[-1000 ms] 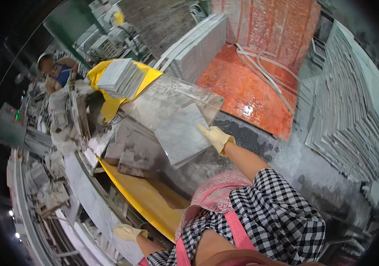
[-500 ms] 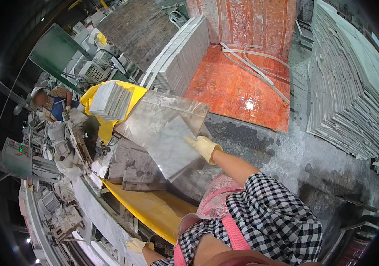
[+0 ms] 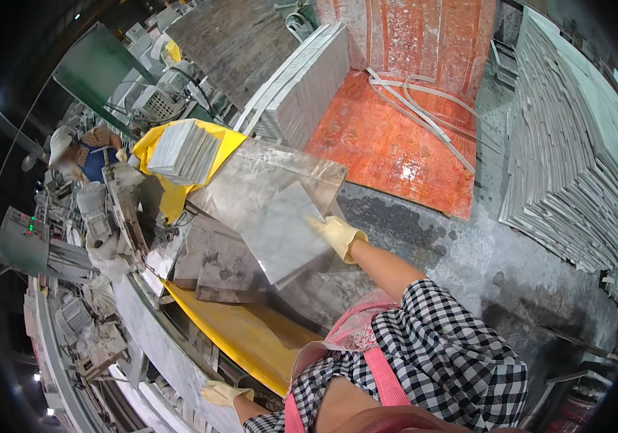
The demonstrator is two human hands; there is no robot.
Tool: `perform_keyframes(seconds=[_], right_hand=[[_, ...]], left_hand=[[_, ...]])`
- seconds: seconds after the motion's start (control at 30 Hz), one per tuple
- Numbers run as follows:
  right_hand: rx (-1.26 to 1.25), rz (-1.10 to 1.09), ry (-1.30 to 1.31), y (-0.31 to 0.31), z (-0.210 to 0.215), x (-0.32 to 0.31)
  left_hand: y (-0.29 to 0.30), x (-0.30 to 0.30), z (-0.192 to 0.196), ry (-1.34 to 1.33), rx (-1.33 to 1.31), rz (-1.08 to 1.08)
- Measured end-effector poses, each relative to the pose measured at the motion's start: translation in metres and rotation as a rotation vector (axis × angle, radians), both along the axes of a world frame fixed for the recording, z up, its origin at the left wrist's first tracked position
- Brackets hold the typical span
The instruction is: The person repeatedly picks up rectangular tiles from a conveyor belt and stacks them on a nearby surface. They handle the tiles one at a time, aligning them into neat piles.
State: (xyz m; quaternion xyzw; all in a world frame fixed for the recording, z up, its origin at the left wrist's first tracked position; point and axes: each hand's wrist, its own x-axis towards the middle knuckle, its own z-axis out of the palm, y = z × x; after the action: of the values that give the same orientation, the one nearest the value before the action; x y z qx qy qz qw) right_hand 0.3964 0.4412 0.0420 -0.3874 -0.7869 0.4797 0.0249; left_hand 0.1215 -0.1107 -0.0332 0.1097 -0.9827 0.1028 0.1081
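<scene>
A square grey-white marble tile [image 3: 280, 238] lies on a low stand, overlapping a larger stone slab [image 3: 240, 180]. My right hand [image 3: 338, 237], in a cream rubber glove, grips the tile's right edge; the fingers beneath are hidden. At the lower left, my left hand [image 3: 224, 394], gloved the same way, rests with fingers stretched out on the edge of a long white marble strip [image 3: 157, 339]. Darker stone pieces [image 3: 222, 267] lie just left of the tile.
A tile stack [image 3: 183, 151] stands on yellow sheeting [image 3: 233, 141]. Beyond are banded slabs [image 3: 298, 90] and a wet orange board [image 3: 388, 144] with loose strips. Tall slab stacks [image 3: 562, 151] line the right. A co-worker [image 3: 85, 155] stands among machines at left. Yellow sheeting hangs before me.
The whole view has shifted slightly. My right hand stays at the tile's edge, and my left hand has slid a little along the marble strip. The co-worker's head and arm have moved.
</scene>
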Motion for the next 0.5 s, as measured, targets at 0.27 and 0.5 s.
perform_keyframes(seconds=[0.27,0.5], right_hand=[[-0.271,-0.245,0.119,0.001,0.011,-0.004],[-0.226,-0.24,0.09,0.012,-0.015,-0.005]], left_hand=[[0.009,0.013,-0.004,0.033,0.098,-0.097],[0.033,0.039,0.003,0.367,0.052,-0.164]])
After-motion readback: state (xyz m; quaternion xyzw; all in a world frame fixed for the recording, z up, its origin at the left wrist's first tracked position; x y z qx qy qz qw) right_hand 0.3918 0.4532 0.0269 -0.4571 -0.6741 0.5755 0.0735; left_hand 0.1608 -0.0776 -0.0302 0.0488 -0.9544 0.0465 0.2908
